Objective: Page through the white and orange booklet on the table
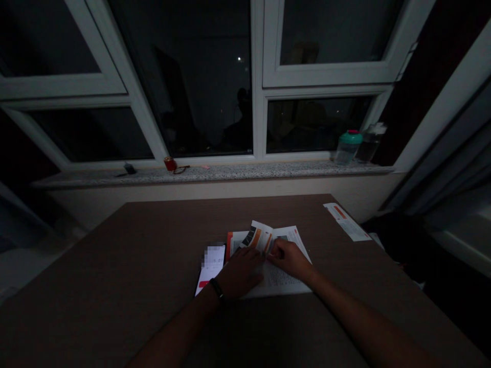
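Observation:
An open booklet [291, 286] with printed pages and orange accents lies on the table in front of me. My left hand [241, 271] rests on its left side, fingers stretched out over the paper, with a dark band on the wrist. A page piece [262, 234] with an orange and dark print stands raised and bent near the booklet's middle. My right hand [290, 259] has its fingers curled in a pinch at the lower edge of that piece. Whether the piece is still joined to the booklet cannot be made out in the dim light.
A phone [210, 266] with a lit screen lies left of the booklet, close to my left wrist. A printed paper strip [347, 222] lies by the right edge of the table [146, 240]. Bottles [348, 147] and a small red jar [170, 163] stand on the stone windowsill [238, 171].

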`<move>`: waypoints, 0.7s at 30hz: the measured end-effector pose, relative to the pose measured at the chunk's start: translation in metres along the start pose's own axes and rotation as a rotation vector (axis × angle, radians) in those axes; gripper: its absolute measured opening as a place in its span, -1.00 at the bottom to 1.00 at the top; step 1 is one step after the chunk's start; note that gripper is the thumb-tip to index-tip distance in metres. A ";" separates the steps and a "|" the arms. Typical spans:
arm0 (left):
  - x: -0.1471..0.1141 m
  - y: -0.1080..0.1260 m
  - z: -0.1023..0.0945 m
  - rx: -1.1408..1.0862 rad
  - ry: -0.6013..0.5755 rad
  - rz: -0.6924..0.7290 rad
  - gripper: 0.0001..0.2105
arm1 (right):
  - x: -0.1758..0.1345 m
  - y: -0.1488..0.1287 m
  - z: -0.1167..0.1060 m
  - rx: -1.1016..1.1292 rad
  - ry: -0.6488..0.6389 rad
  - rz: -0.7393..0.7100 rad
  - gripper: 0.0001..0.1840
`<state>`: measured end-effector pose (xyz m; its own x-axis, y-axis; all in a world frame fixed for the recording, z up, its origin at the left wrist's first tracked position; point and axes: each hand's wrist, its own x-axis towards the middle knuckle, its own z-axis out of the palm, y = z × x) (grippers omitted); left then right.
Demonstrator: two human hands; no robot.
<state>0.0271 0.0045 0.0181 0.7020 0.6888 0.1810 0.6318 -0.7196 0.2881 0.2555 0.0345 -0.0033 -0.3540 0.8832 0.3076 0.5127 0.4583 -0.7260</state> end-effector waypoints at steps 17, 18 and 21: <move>0.007 0.003 -0.005 -0.049 0.021 0.014 -0.85 | 0.002 -0.005 0.019 -0.048 -0.008 -0.029 -0.83; 0.007 0.003 -0.004 -0.042 0.022 0.015 -0.86 | 0.002 -0.005 0.020 -0.052 -0.005 -0.024 -0.82; 0.006 0.000 -0.003 -0.028 0.014 0.014 -0.88 | 0.004 -0.002 0.020 -0.082 0.024 -0.030 -0.78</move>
<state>0.0310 0.0088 0.0218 0.7062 0.6796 0.1985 0.6120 -0.7269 0.3116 0.2368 0.0352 -0.0127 -0.3516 0.8705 0.3443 0.5649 0.4906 -0.6635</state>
